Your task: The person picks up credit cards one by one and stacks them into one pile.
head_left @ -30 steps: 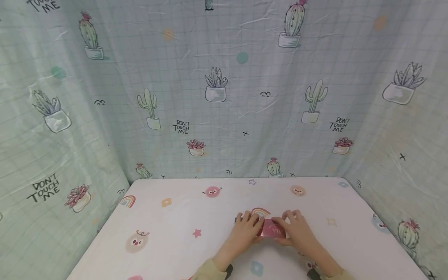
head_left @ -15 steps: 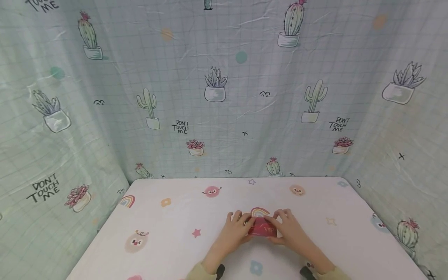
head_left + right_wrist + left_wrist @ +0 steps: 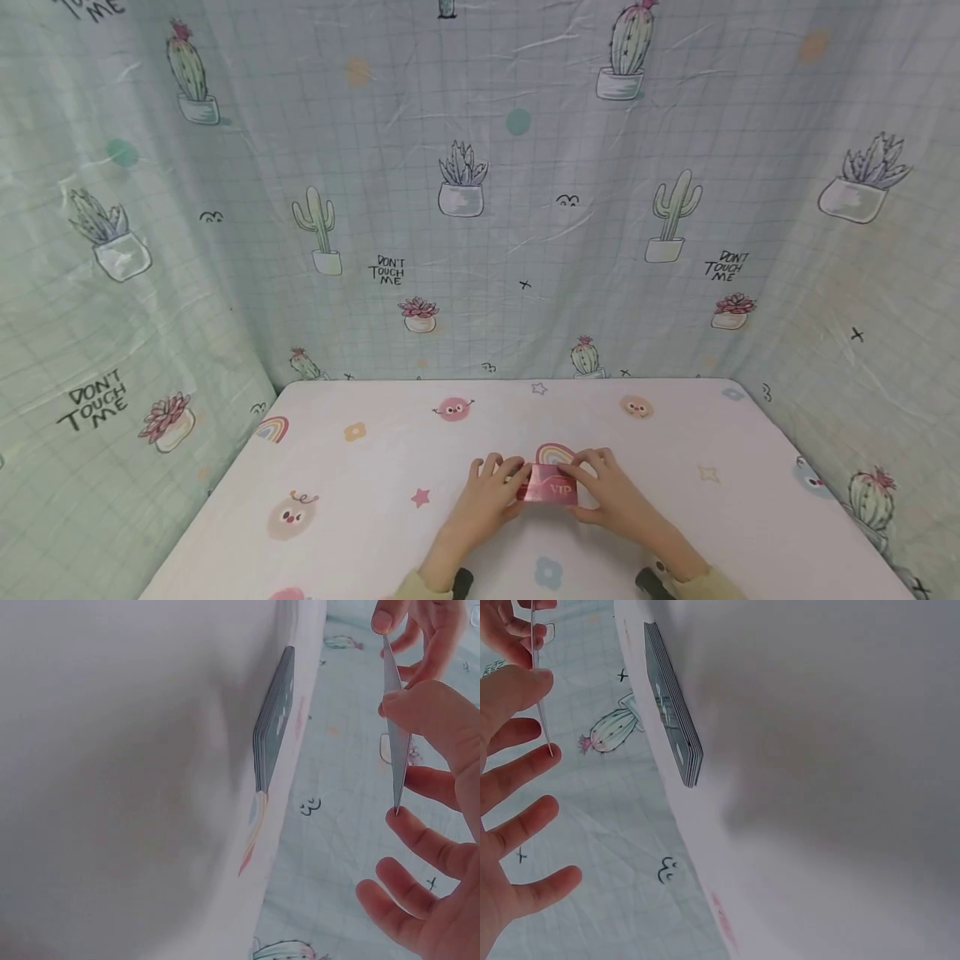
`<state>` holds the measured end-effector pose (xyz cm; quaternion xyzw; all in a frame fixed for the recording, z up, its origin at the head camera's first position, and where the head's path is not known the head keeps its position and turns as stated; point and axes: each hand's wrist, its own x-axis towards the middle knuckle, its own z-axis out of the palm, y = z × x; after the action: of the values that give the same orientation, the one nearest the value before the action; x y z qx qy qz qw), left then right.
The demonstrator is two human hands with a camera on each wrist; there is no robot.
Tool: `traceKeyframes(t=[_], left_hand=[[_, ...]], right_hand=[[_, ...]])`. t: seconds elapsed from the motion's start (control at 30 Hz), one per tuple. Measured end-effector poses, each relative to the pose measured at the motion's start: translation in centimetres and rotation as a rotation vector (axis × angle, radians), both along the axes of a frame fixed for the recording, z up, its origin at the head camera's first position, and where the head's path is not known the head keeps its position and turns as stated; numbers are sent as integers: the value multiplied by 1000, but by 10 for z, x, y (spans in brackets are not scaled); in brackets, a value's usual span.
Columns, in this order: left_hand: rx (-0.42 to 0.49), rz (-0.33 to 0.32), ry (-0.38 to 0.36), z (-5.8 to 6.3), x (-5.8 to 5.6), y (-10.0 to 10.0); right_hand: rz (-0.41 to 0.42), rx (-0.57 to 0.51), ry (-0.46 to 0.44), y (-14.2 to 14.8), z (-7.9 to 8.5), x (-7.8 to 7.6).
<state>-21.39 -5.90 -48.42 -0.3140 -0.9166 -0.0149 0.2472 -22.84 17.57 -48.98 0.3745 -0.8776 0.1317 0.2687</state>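
A red card (image 3: 551,485) with "VIP" lettering is stretched between both hands above the table. Its left end is pinched by the left hand (image 3: 483,496), while the right hand (image 3: 611,496) pinches the right end between thumb and fingers. Seen nearly edge-on, the card (image 3: 397,735) looks like a thin pale strip in the right wrist view. Below the hands, a neat stack of dark cards (image 3: 673,709) lies on the table; the head view has it hidden behind the held card and hands. The other fingers of each hand are spread apart.
The white table (image 3: 360,517) has a printed cover with rainbows, stars and smiling faces. A pale curtain (image 3: 480,250) with cactus drawings encloses the back and both sides. Dark straps (image 3: 462,583) sit at the wrists, by light sleeves.
Both hands have shifted left with the red card between them. The card's tilt has varied, so its shine and lettering look different.
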Motion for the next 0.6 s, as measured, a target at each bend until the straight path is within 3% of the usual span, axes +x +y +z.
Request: traceKeyframes(t=[0.3, 0.6], left_hand=[[-14, 2, -5, 1, -1, -7], [-17, -24, -33, -3, -7, -17]], right_hand=[[59, -19, -60, -3, -1, -3], [34, 28, -126, -9, -3, -7]])
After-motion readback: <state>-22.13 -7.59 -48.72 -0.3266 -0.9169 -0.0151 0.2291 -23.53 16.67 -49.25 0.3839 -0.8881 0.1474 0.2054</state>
